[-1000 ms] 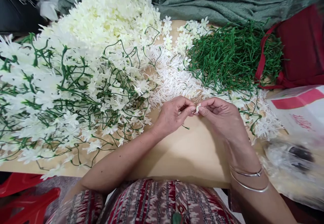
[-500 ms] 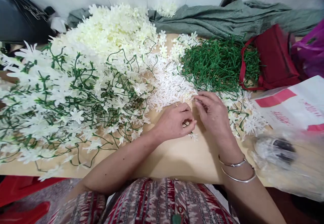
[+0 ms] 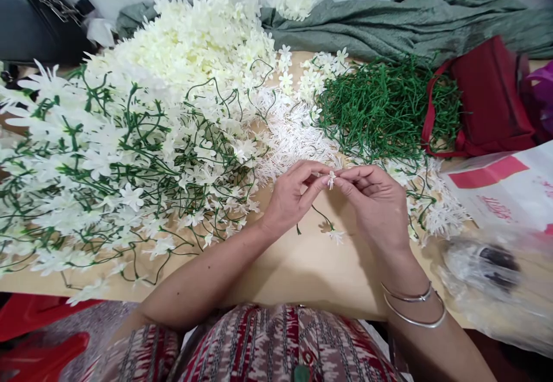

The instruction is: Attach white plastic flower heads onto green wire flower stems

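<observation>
My left hand is closed in a pinch. A thin green artificial stem hangs below it with a small white flower at its lower end. Facing it, my right hand pinches a tiny white flower piece between thumb and forefinger. The fingertips of both hands meet at this piece, and the exact join is too small to make out. Behind my hands lies a heap of thin white stamen-like strands.
Finished-looking white flower sprays pile up on the left, with loose cream petals behind. Green stems lie at back right, beside a red bag. A printed plastic bag and clear plastic wrapping sit on the right.
My right hand has come back from the white strands, and a tiny white piece now shows in its pinch. My left hand has risen and turned, so their fingertips now meet.
</observation>
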Tool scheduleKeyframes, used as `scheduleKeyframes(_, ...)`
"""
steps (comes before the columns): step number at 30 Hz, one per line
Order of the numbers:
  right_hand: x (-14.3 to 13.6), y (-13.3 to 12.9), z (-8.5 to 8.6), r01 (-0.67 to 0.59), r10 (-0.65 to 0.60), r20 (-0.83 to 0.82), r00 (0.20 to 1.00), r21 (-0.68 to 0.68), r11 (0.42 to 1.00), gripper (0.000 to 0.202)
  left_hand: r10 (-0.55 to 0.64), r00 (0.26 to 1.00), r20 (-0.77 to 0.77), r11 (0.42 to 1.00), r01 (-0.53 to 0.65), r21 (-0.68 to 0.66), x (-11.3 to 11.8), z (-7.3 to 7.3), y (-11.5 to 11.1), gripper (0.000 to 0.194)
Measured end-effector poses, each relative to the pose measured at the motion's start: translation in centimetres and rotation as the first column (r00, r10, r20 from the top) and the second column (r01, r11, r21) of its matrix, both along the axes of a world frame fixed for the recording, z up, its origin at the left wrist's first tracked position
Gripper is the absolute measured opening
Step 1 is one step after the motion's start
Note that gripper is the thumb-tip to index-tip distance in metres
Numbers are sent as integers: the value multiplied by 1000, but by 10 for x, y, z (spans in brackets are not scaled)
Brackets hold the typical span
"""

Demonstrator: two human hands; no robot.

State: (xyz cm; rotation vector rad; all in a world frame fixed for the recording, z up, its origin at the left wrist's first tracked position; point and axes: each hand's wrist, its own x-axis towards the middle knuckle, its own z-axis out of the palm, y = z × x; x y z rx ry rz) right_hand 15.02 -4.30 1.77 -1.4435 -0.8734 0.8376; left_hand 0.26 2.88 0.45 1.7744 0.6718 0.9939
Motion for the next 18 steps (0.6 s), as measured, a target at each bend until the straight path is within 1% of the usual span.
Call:
scheduleKeyframes(2,1,1,-1,-6,7,-36,999,18,1000,12,26,1000,17,997,-25,-79,0,-2,0,18)
scheduleKeyframes(4,1,2,0,16,-16,-9,1000,37,999,11,64,997,37,982,-56,-181,1,-5,0,20)
scheduleKeyframes(6,2,1,2,59,-62,76,995,44,997,10,100,992,78,957,-74,-281,2,-9,0,23)
scheduleKeyframes(9,2,0,4,82,-91,285,954,44,996,8,132,978,162,923,-61,-381,4,-14,2,27)
scheduleKeyframes(10,2,0,3,59,-72,360,930,47,997,7,138,973,187,918,-54,-393,4,-15,3,28)
scheduleKeyframes(12,2,1,0,-24,-6,497,868,54,998,6,154,960,235,918,-51,-394,5,-17,4,30)
scheduleKeyframes(14,2,2,-7,-113,56,609,791,55,992,11,167,947,274,917,-48,-395,5,-18,6,32)
scheduleKeyframes(16,3,3,-15,-190,109,698,707,38,981,13,172,938,301,911,-35,-412,6,-17,7,35)
scheduleKeyframes(18,3,4,-20,-248,149,751,643,20,969,8,168,931,323,901,-12,-433,6,-17,8,39)
